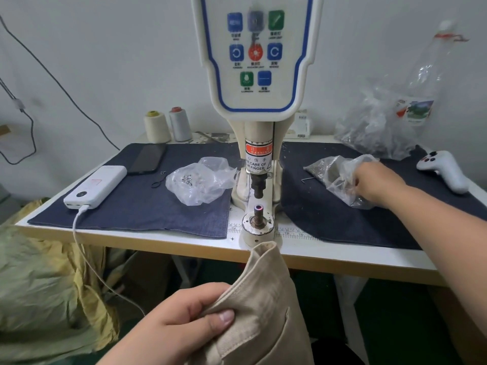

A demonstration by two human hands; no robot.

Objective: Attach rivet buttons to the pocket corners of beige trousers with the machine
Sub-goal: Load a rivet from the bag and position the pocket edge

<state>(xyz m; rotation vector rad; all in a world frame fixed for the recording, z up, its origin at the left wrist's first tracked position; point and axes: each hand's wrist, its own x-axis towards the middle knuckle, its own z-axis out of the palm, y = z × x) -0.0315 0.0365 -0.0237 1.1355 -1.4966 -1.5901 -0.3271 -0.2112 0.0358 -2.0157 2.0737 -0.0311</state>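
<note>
A rivet machine (259, 127) stands at the centre of the frame on a white table (342, 255), its lower post (258, 216) bare. At the bottom centre, the left hand (181, 322) pinches one pair of beige trousers (263, 306) between thumb and curled fingers; a fabric corner rises to the table edge, just below the post. At the right, the right hand (376, 184) reaches into a clear plastic bag (340, 175); its fingers are hidden, so its grip cannot be told. A second clear bag (197, 180) lies left of the machine, a third larger one (379, 127) at the upper right. Two thread cones (168, 125) stand at the back left. One power bank (96, 187) and one phone (147, 159) lie on the left.
</note>
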